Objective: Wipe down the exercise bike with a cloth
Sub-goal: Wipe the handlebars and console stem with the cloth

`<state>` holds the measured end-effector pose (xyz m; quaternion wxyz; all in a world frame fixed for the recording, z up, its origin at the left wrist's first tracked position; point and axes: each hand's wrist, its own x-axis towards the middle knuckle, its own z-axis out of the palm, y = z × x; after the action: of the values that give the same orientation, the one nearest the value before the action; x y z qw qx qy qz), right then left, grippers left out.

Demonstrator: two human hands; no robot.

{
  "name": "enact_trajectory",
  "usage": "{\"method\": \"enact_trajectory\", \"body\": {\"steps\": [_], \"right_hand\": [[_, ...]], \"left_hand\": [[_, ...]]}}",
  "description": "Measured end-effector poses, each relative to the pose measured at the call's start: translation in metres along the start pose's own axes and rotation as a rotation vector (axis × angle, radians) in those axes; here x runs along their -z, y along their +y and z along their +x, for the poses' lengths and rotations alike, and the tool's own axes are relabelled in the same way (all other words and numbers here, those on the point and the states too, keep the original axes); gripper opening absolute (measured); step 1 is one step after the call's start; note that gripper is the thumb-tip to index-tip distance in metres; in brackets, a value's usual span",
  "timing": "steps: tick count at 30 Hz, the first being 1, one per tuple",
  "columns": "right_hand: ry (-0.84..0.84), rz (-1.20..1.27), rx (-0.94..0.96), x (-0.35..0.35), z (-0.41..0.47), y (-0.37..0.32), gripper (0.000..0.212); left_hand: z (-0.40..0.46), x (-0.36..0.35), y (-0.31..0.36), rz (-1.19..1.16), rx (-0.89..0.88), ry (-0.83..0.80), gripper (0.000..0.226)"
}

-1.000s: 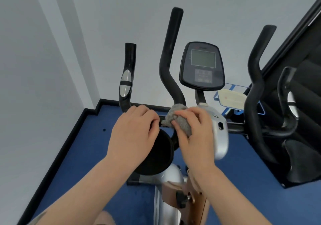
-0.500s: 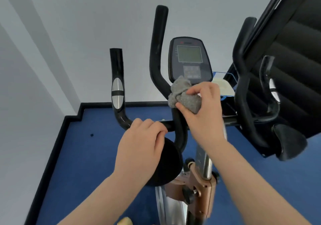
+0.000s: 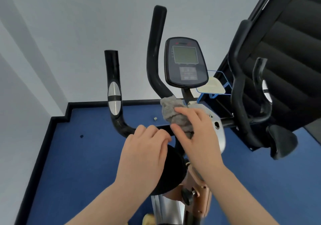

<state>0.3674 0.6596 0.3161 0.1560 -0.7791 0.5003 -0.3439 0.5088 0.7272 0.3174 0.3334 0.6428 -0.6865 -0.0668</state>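
The right hand (image 3: 199, 134) presses the grey cloth (image 3: 175, 115) against the base of the inner handlebar (image 3: 154, 54), just below and left of the console (image 3: 185, 63); its fingers lie fairly straight over the bunched fabric with the thumb under it. The left hand (image 3: 144, 157), fingers curled, grips the crossbar just left of the cloth. The handlebar's long axis climbs up and away from the right fingers, so that hand looks best placed to wipe along it.
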Motion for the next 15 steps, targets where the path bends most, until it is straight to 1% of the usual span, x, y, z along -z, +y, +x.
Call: {"method": "enact_trajectory", "body": {"steps": [2, 4, 7, 10, 12, 15], "right_hand": [[0.004, 0.002, 0.016, 0.003, -0.008, 0.003, 0.035], [-0.007, 0.036, 0.015, 0.004, 0.008, 0.002, 0.031], [0.019, 0.070, 0.019, -0.003, 0.036, -0.004, 0.028], [0.058, 0.051, 0.035, -0.012, 0.016, 0.002, 0.027], [0.048, 0.033, 0.058, -0.009, -0.004, 0.006, 0.030], [0.016, 0.045, 0.091, -0.004, 0.018, 0.010, 0.029]], "left_hand": [[0.000, 0.002, 0.000, -0.031, 0.004, -0.013, 0.019], [0.000, 0.002, 0.000, -0.043, 0.009, -0.024, 0.013], [-0.001, 0.002, 0.000, -0.030, 0.021, -0.024, 0.011], [-0.003, 0.001, 0.001, -0.024, 0.037, 0.009, 0.011], [-0.003, 0.000, 0.002, -0.016, 0.045, 0.027, 0.013], [-0.002, -0.001, 0.003, 0.009, 0.044, 0.028, 0.009]]}}
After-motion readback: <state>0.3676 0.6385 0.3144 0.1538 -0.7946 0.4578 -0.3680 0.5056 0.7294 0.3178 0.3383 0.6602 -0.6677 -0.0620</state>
